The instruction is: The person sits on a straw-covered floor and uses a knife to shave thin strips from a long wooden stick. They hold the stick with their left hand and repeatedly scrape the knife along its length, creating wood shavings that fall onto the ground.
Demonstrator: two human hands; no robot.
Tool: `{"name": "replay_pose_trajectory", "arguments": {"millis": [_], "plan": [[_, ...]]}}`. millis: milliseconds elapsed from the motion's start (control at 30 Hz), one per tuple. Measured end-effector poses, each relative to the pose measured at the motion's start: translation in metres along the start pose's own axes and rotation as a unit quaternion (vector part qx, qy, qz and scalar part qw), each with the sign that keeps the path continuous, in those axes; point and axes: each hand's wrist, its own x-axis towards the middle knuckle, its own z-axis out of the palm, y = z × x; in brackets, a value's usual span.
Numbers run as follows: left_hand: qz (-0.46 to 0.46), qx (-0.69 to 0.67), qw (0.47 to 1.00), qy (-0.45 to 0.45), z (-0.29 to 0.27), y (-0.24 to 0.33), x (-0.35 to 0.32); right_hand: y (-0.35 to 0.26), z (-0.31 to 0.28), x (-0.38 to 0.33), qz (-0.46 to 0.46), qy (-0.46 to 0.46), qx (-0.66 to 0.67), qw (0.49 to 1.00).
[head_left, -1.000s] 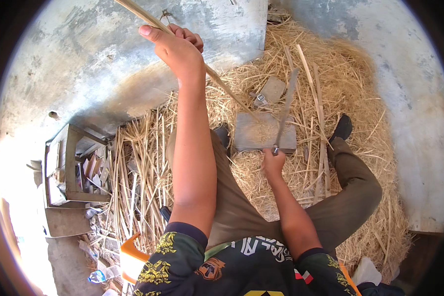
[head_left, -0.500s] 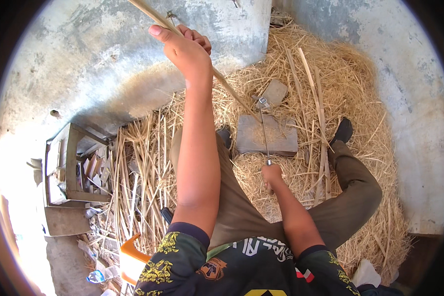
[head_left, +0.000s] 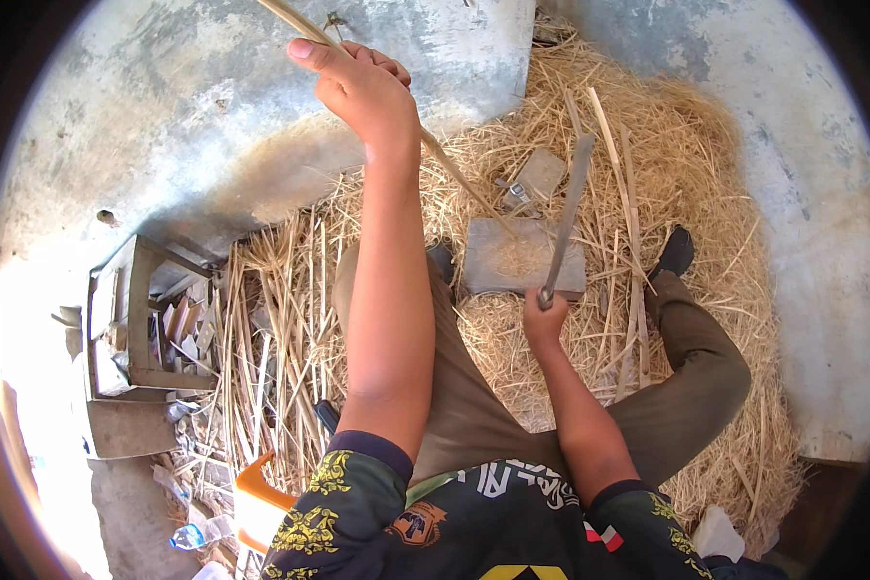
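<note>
The left hand point(head_left: 358, 87) grips a long stick point(head_left: 454, 174) at 11 o'clock. The right hand point(head_left: 543, 319) grips a big knife point(head_left: 568, 208) over the flat block point(head_left: 522, 271).

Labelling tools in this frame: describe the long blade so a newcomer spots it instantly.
Start at the straw heap on the concrete floor; in its middle lies a flat grey block. Rising from the right hand at the block's right edge is the long blade: flat, dull grey metal, unlike the round pale cane in the left hand.
</note>
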Motion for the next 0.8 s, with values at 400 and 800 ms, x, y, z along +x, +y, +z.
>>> {"name": "replay_pose_trajectory", "arguments": {"millis": [400,800], "plan": [[0.007,0.017,0.999,0.028,-0.001,0.004,0.002,0.024,0.005,0.002,0.400,-0.198,0.218,0.868],[0.021,0.041,0.999,0.024,-0.002,0.001,-0.002,0.038,0.003,-0.011,-0.037,0.003,-0.052,0.998]]}}
